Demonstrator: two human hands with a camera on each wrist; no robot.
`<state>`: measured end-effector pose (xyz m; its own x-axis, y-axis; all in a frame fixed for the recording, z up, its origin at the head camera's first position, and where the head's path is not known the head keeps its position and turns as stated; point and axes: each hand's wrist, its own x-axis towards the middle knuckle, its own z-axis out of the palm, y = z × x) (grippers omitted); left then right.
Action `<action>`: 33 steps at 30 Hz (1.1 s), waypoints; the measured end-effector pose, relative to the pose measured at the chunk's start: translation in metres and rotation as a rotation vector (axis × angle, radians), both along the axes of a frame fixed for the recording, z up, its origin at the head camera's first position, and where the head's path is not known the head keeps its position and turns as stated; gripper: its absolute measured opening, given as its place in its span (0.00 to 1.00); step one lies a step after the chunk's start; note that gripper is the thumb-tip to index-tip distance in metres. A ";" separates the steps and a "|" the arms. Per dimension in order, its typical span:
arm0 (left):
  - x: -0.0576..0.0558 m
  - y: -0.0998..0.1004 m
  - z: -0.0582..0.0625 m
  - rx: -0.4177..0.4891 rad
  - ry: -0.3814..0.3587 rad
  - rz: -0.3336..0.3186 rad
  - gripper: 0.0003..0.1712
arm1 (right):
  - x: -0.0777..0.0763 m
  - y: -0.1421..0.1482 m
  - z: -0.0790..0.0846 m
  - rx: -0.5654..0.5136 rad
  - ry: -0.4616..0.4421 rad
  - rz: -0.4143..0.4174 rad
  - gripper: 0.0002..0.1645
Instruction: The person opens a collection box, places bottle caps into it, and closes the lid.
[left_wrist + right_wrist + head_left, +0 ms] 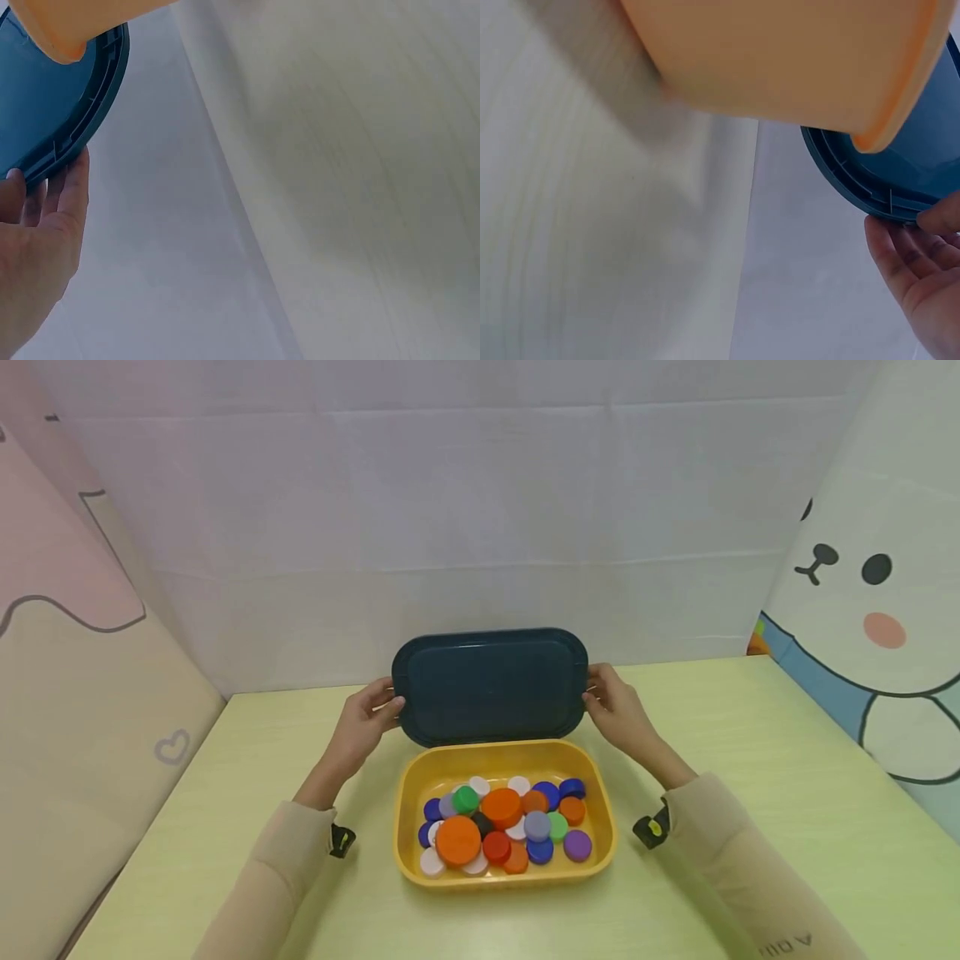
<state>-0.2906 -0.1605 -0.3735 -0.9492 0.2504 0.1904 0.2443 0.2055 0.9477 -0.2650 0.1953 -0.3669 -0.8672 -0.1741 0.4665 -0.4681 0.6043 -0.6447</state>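
Note:
A dark blue lid (491,687) with rounded corners is held tilted up behind a yellow plastic box (504,883). My left hand (366,718) grips the lid's left end, thumb on the near face and fingers behind; the left wrist view shows the same hold on its ridged rim. At the right end my right hand (617,706) pinches the rim in the same way. Inside the box lie many bottle caps, among them a large orange cap (457,841), a green cap (465,799), a red cap (497,847) and a purple cap (577,845).
The box stands on a pale yellow-green table (300,893). A white cloth backdrop (480,510) hangs close behind the lid. Printed cloth panels stand at both sides, the right one with a cartoon animal (862,602).

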 end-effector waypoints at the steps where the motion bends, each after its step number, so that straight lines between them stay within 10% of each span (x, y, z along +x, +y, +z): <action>1: 0.001 -0.001 0.001 -0.001 0.014 -0.003 0.23 | 0.001 0.000 0.000 -0.007 0.010 0.003 0.17; 25: 0.043 -0.018 0.006 -0.115 0.337 -0.075 0.14 | 0.041 0.007 -0.003 0.011 0.322 0.088 0.21; 33: 0.060 -0.026 0.003 -0.197 0.437 -0.199 0.15 | 0.053 0.013 -0.008 0.093 0.426 0.239 0.27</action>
